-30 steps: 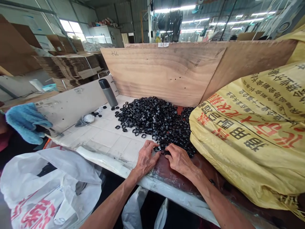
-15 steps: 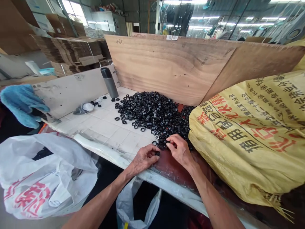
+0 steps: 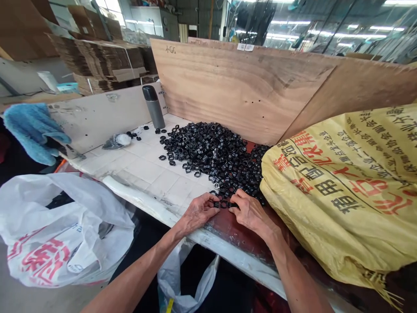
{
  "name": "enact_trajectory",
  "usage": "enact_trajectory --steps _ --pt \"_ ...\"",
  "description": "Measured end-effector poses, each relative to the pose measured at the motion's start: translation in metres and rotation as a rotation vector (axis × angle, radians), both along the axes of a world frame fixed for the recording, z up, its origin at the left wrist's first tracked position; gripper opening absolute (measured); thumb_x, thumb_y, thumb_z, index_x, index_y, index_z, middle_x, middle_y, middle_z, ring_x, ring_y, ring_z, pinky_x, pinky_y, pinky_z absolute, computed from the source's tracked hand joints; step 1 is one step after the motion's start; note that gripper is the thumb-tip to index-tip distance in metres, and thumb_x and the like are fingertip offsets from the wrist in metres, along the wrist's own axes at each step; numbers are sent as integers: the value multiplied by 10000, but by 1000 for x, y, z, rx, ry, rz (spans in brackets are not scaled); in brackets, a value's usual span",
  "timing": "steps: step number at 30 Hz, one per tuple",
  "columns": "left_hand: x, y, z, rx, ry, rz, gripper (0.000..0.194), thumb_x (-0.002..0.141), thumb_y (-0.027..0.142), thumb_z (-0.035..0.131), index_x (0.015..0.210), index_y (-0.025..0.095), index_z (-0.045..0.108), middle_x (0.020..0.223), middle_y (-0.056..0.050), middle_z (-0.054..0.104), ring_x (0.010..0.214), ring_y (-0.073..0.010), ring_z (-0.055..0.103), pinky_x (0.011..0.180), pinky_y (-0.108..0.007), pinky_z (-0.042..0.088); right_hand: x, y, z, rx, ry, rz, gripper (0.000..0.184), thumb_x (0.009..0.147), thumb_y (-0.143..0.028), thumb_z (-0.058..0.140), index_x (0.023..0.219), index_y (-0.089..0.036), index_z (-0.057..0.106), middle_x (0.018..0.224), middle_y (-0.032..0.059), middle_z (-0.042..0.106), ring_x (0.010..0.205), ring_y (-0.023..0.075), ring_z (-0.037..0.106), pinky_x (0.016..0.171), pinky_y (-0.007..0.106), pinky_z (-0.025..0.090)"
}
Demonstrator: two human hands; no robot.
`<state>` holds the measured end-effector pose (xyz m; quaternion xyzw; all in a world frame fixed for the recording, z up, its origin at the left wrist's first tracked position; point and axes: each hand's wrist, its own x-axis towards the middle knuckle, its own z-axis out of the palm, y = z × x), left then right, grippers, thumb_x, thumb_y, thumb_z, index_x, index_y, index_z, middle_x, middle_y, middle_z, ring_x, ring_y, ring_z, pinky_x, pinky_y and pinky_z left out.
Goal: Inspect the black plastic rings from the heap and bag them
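Both hands drew closer together at the near edge of the pile, and the right one slid lower and flatter since the last look! There was the left hand, curled over at 6 o'clock of the heap of black rings, its grip half closed with the fingertips down among the rings. Right beside it, the right hand mirrored it, its grip loosely cupped and pressing in from the other side. Had either one actually pinched a ring? Impossible to tell from here, as the fingers hid it. The heap sat at the back of the tiled desk and remained huge, a great black mound with only a thin spill of stray rings at its 9 o'clock edge. Plenty of rings lay there, and nothing showed a sorted batch anywhere. Up at 12 o'clock stood a plywood board, and a steel flask stood at 10 o'clock. The yellow sack bulged in at 3 o'clock, a small bag lay at 9 o'clock, and out past it sat a blue towel. A white plastic bag slumped below the desk edge at 7 o'clock.
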<state>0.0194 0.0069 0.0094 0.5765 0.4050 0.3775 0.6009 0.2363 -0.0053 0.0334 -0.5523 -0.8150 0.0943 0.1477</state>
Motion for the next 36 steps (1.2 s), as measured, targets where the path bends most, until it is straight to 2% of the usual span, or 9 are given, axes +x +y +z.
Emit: enact_trajectory --steps 4,8,12,16,20,24,30,34,36 --pt "-1 -1 5 -69 -51 -53 333 747 343 771 1019 170 687 805 -37 716 710 -172 659 664 -276 499 -1 2 2 20 231 16 123 823 -107 623 809 -206 552 881 17 593 760 158 574 692 268 444" --pt "-4 0 9 -148 -168 -73 359 753 330 790 1045 157 672 891 -55 727 781 -169 667 719 -274 495 -12 1 4 -103 535 17 130 826 -154 680 914 -211 603 814 -17 617 703 139 574 651 249 456" --pt "-6 2 9 -203 -267 -60 354 773 301 790 1060 152 648 890 -47 728 772 -145 654 722 -256 476 -22 -1 4 -140 661 29 149 843 -197 696 989 -220 684 891 8 640 750 147 600 678 257 482" --pt "-6 3 7 -206 -309 -11 338 746 273 813 1027 154 668 917 -50 741 813 -156 669 777 -273 494 -24 -3 3 -208 766 38 165 899 -220 629 1056 -222 680 990 36 673 792 152 645 691 254 517" --pt "-4 2 6 -219 -311 33 336 704 251 841 992 159 697 889 -34 740 812 -160 672 787 -282 506 -27 -4 -1 -162 740 -1 163 897 -236 649 1058 -233 677 886 11 699 757 157 655 720 268 531" --pt "-4 2 5 -231 -302 62 331 688 243 851 978 159 714 839 -11 722 768 -140 650 767 -273 506 -30 -3 -5 -31 670 15 118 902 -254 662 1012 -233 698 942 31 702 840 179 661 787 291 526" --pt "-3 0 8 -159 -293 75 312 661 265 870 922 166 731 935 -29 708 871 -174 656 842 -305 530 -34 -5 -10 -35 591 -23 115 951 -324 621 949 -223 677 842 25 682 714 159 631 654 265 487" --pt "-3 -1 8 -97 -272 48 281 685 292 855 911 169 742 974 -54 716 953 -212 661 918 -348 526 -36 -6 -14 46 460 -6 295 1004 -323 518 749 -215 621 708 17 602 651 151 568 647 272 455" --pt "-3 -1 6 -100 -271 46 271 684 278 856 907 170 746 985 -54 717 959 -209 662 922 -340 523 -38 -7 -13 47 476 -25 259 1002 -329 517 790 -217 611 702 8 586 621 143 550 624 265 450"
